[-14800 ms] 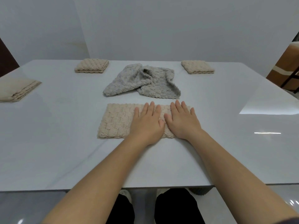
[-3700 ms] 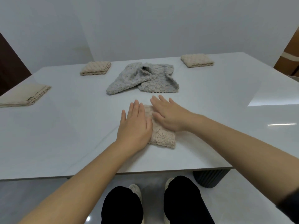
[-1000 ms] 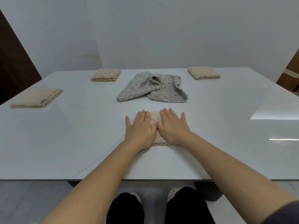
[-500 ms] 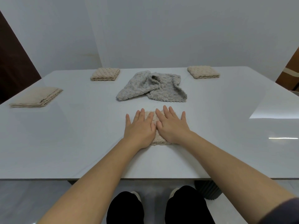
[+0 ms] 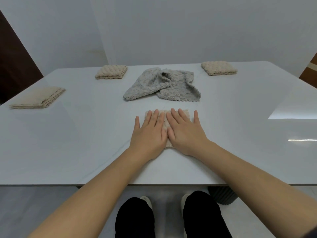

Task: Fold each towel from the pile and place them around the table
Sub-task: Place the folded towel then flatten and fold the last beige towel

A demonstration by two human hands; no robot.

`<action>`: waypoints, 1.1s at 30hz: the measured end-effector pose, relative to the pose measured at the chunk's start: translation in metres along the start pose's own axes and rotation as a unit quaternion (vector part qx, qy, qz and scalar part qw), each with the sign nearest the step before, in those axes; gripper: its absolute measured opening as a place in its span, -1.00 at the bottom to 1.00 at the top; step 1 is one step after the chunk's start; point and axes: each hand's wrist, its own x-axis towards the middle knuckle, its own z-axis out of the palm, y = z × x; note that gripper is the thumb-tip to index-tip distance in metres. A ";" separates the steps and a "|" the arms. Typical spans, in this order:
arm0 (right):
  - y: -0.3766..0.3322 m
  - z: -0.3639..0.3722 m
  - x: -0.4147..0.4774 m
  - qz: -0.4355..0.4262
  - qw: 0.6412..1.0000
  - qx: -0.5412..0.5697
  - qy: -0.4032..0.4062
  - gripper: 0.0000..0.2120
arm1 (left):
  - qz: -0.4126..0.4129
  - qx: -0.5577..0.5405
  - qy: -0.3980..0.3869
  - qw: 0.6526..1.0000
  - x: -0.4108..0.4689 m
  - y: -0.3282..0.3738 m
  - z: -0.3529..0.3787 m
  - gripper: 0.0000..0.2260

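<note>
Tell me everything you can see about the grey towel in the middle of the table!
The grey towel is a soft, bumpy, fluffy-looking cloth with a wavy stitched edge. It is not folded: it lies crumpled, one flap thrown over the rest. It rests on the white table, near the middle, just beyond the hands. Nothing but the table touches it.

White table [image 5: 72, 143], as seen from the near edge. Left hand [image 5: 148, 134] and right hand [image 5: 186, 134]: both flat, fingers spread, side by side on a folded beige towel [image 5: 164, 125]. Beyond: crumpled grey towel [image 5: 162, 85]. Folded beige towels at far left [image 5: 111, 71], far right [image 5: 218, 68], left edge [image 5: 38, 97].
</note>
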 end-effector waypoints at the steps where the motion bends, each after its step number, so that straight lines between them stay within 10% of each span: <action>1: 0.000 0.001 0.000 0.000 1.000 -0.011 0.004 -0.20 | -0.001 0.013 -0.004 1.000 0.001 0.000 0.000 -0.49; 9: 0.005 -0.008 0.002 -0.005 0.997 0.069 -0.043 -0.45 | -0.013 -0.021 -0.069 0.997 0.006 0.002 -0.012 -0.48; 17: 0.012 -0.010 0.004 -0.007 0.989 0.134 -0.061 -0.45 | -0.029 -0.102 0.022 0.994 0.001 0.000 -0.014 -0.51; 21: 0.025 -0.021 -0.002 0.031 0.962 0.270 -0.010 -0.45 | -0.170 -0.289 0.142 0.932 -0.007 -0.009 -0.030 -0.65; 27: 0.030 -0.024 -0.003 0.045 0.954 0.297 0.015 -0.39 | -0.311 -0.524 -0.097 0.787 0.015 -0.024 -0.062 -0.84; 33: 0.035 -0.024 -0.004 0.025 0.941 0.335 0.027 -0.30 | -0.275 -0.521 -0.133 0.797 0.023 -0.018 -0.065 -0.88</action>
